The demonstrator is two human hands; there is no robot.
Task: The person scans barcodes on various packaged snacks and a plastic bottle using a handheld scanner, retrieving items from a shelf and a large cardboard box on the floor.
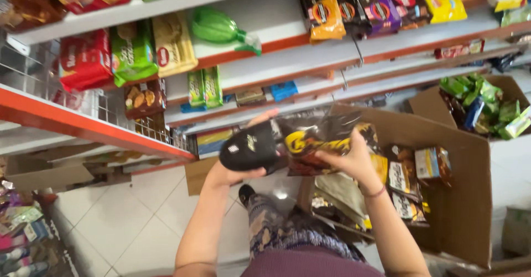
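Shop shelves behind. Both hands clamp dark snack packets: left hand at one end, right hand over the other. Likely light, crinkly, slippery, crushable; best held by the edges.

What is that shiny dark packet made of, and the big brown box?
The dark packet held by both hands looks like thin glossy plastic film: it crinkles and catches light. The brown box looks like matte cardboard, with flat dull walls and folded flaps.

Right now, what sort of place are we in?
Most likely a small grocery shop aisle: shelves stacked with snack packets, an open carton of stock on the floor, and both hands holding a dark packet.
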